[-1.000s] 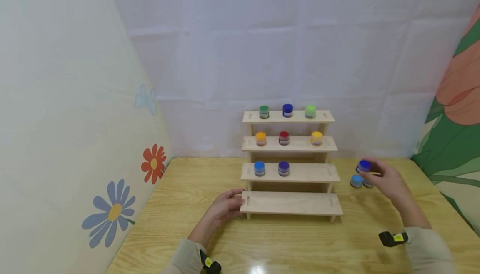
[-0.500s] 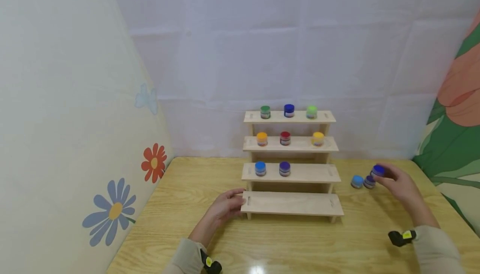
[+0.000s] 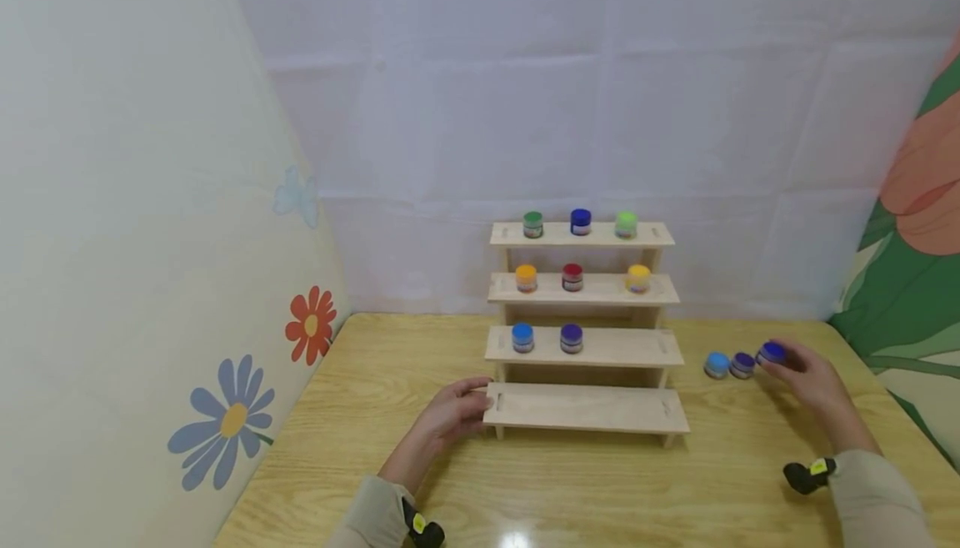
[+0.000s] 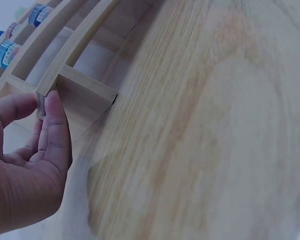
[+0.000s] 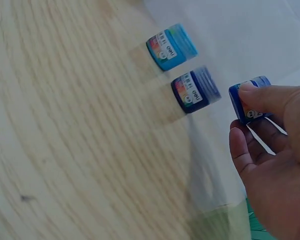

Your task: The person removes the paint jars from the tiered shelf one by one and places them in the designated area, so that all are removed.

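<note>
My left hand [image 3: 448, 416] pinches the left end of the lowest step of a pale wooden tiered rack [image 3: 585, 406], thumb and fingers on either side of the board in the left wrist view. At the right, my right hand [image 3: 813, 377] holds a dark blue paint jar [image 5: 247, 102] between thumb and fingers, close over the table. Just left of it on the table stand a purple paint jar [image 3: 742, 365] and a light blue paint jar [image 3: 717, 365], side by side in a row with the held one.
On the rack's top step stand green, blue and light green jars [image 3: 626, 225]. The second step bears orange, red and yellow jars [image 3: 638, 279]; the third, a blue jar [image 3: 522, 338] and a purple jar [image 3: 572, 338]. A white cloth [image 3: 465, 114] hangs behind the table [image 3: 585, 490].
My right hand has carried the dark blue jar rightward and down, from over the purple jar to beside it. The left hand keeps its grip on the rack.
</note>
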Demonstrator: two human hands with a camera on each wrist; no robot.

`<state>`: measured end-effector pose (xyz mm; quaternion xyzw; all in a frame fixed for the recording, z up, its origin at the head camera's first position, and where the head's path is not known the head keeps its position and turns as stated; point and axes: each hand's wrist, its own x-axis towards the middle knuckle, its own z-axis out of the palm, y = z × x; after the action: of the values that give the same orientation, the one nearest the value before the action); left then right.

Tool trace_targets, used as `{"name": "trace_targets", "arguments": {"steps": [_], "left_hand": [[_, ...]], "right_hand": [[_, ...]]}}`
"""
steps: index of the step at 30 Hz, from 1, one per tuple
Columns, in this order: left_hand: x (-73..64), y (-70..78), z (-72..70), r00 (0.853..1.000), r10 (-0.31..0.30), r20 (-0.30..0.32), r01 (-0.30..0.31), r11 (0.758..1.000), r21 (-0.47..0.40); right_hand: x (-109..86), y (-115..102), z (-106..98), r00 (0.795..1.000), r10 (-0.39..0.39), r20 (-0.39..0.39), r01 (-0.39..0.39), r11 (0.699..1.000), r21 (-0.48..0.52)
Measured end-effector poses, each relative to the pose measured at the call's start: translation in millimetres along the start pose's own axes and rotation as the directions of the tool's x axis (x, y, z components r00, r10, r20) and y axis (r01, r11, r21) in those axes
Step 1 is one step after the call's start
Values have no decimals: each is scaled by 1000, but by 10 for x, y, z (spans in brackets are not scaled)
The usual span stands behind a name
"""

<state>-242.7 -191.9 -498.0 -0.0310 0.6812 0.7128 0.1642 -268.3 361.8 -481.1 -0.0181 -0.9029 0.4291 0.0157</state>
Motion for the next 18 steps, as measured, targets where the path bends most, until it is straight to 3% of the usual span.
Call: {"name": "trace_targets", "arguments": {"steps": [3,8,13,18], "left_hand": [[-7,7,3,1000,0,2,0,1000,0],[-5,11,8,1000,0,3,0,1000,-9],[-12,13,12,1000,-2,1,2,1000,-8],[-15,13,16,1000,-12,-11,12,1000,-10]], "right_hand": [[-3,42,5,998,49,37,-52,996,76],[-15,161,63,991,108,77,-125,957,260],[35,233,79,990,138,39,-143,972,187],[75,248,81,993,104,58,-112,983,146]]}}
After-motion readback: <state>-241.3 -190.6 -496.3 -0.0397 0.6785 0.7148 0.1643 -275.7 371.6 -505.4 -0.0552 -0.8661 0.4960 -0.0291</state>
